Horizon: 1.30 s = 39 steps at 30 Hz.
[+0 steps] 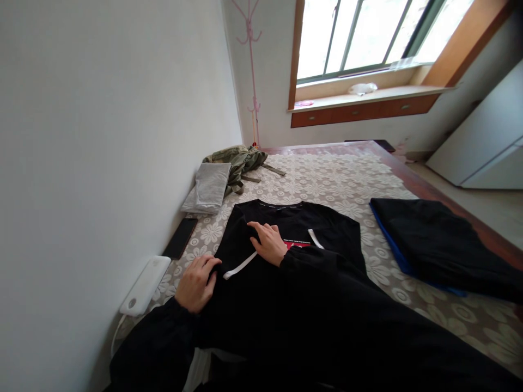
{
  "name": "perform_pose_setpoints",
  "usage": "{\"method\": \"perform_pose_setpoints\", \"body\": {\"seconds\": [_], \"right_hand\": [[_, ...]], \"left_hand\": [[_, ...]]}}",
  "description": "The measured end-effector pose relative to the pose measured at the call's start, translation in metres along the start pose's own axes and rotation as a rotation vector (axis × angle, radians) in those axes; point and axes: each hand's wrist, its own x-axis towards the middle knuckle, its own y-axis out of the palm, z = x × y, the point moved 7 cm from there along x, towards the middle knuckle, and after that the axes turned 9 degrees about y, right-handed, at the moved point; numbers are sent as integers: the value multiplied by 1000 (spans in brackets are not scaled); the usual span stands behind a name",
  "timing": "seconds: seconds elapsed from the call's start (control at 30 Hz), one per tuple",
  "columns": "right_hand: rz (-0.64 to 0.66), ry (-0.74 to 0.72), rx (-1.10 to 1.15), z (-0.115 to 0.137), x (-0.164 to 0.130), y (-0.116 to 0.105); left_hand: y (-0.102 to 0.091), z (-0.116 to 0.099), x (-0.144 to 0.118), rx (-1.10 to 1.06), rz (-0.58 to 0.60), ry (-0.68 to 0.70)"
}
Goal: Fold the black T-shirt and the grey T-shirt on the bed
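At lower centre of the frame, the black cotton shirt with white trim (294, 228) lies under both hands: left hand (198, 283) pinching its edge, right hand (267, 242) pressing flat, fingers spread.

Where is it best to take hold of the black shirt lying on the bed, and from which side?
Probably grip the black shirt at its folded left edge, beside the left hand, coming from the wall side: the edge lies loose there, while the right hand presses the middle flat.

Bare bedspread (327, 179) lies open beyond the shirt; the wall (102, 136), phone (180, 238) and power bank (145, 286) crowd the left.
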Motion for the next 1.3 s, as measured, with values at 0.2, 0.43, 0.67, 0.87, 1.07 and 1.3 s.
{"method": "perform_pose_setpoints", "body": {"seconds": [0.2, 0.43, 0.67, 0.87, 1.07, 1.3], "right_hand": [[27, 53, -75, -6, 5, -2], [77, 18, -164, -1, 0, -3], [219, 27, -197, 5, 50, 8], [236, 51, -182, 30, 121, 40], [143, 40, -168, 44, 145, 70], [107, -82, -192, 47, 139, 76]], "left_hand": [[6, 4, 1, -9, 7, 47], [6, 10, -3, -26, 7, 45], [10, 17, -7, -78, -9, 20], [10, 22, -9, -122, -74, 19], [3, 32, -11, -156, -103, -51], [4, 44, -11, -127, -53, -125]]}}
